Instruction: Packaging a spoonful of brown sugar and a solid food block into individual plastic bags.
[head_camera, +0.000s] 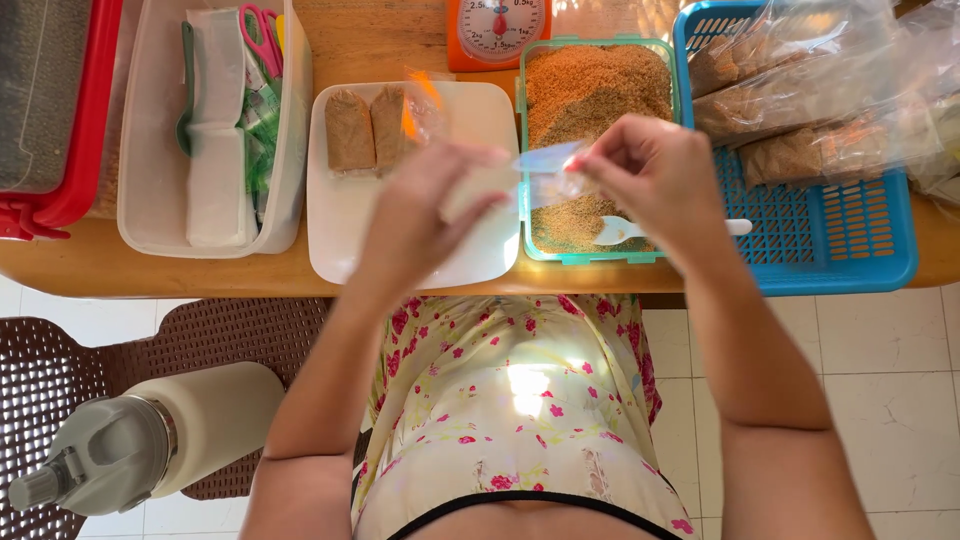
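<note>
2 hands (540, 190) on 1 clear bag (545, 160), 2 filled packets (365, 128)

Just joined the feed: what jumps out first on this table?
Both hands, left hand and right hand, pinch a small clear plastic bag above the green-rimmed tub of brown crumbs at centre. Left of it, a white square tray holds two filled packets; right, a blue plastic basket holds more.

The table (380, 40) is smooth wood. The white tray (340, 240), green tub (600, 258) and blue basket (850, 250) are glossy plastic, the basket pierced like mesh. The crumbs (600, 90) look coarse and matt. The bag (545, 165) between the fingers seems to be thin, clear film, though blurred. The bottle (210, 420) is matt.
</note>
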